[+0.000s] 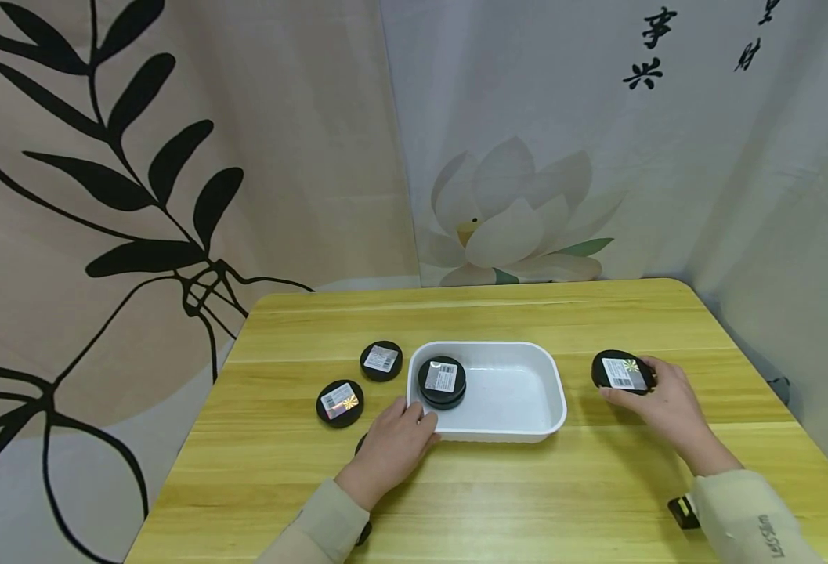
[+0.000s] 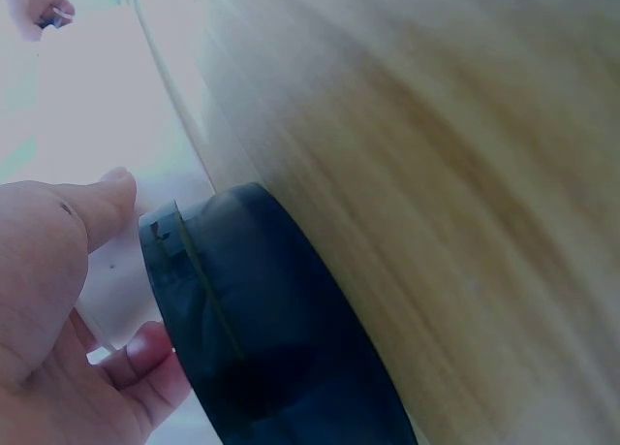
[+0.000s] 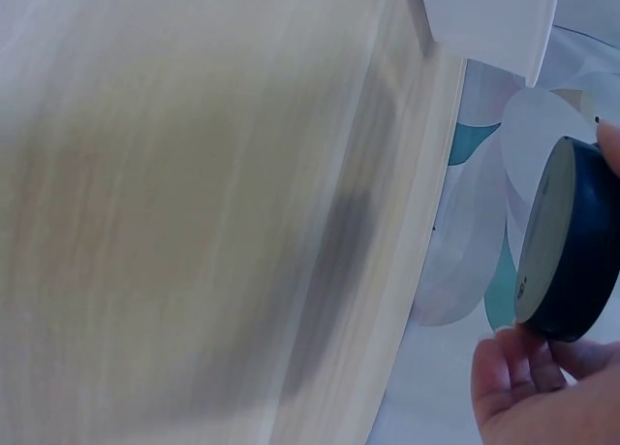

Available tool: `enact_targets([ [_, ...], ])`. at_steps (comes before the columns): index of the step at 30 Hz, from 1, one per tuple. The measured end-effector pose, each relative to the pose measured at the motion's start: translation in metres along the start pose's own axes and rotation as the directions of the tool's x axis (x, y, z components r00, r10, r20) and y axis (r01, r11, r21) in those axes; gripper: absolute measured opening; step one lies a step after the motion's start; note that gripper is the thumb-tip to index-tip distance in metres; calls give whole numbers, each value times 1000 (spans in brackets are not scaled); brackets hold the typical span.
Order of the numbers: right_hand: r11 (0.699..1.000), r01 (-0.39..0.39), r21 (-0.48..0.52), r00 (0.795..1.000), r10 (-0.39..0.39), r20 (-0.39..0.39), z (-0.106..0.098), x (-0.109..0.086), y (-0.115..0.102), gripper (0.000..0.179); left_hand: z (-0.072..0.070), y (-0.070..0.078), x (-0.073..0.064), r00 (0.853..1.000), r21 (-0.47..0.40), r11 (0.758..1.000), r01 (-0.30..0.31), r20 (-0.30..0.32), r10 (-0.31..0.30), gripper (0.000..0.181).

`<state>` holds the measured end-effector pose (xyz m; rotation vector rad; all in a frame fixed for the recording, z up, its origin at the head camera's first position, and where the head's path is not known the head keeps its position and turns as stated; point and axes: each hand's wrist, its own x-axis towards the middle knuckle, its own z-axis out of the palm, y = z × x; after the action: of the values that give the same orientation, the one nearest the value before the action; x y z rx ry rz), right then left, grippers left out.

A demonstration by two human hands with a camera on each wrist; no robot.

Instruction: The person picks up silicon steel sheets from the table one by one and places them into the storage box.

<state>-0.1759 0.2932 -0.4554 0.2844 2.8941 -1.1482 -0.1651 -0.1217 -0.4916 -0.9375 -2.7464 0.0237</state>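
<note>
My right hand [image 1: 667, 395] grips a flat, round black jar [image 1: 623, 372] by its sides, held above the table right of a white rectangular tray [image 1: 505, 427]. A white label with a barcode faces up on that jar; its pale underside shows in the right wrist view. At the tray's front left corner, my left hand [image 1: 395, 446] pinches the rim between thumb and fingers. Inside the tray's left end, black jars [image 1: 442, 380] are stacked one on another. Another black jar [image 2: 281, 319] stands close beside the left hand, mostly hidden by it in the head view.
Two labelled black jars, a rear one [image 1: 381, 361] and a nearer one [image 1: 339, 403], lie on the wooden table [image 1: 498, 501] left of the tray. A black edge [image 1: 364, 534] peeks out by the left sleeve. Printed curtains [image 1: 301, 157] hang behind the table.
</note>
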Motion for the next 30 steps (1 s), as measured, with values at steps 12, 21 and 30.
enact_targets([
  [12, 999, 38, -15, 999, -38, 7, 6, 6, -14, 114, 0, 0, 1, 1000, -12, 1000, 11, 21, -11, 24],
  [21, 996, 89, -30, 996, -88, 9, 11, 10, -27, 111, 0, 0, 1, 999, -24, 999, 21, 44, -20, 24],
  [30, 992, 123, -39, 992, -122, 38, 13, 13, -44, 108, -2, 0, 1, 999, -21, 1000, 19, 29, -18, 24],
])
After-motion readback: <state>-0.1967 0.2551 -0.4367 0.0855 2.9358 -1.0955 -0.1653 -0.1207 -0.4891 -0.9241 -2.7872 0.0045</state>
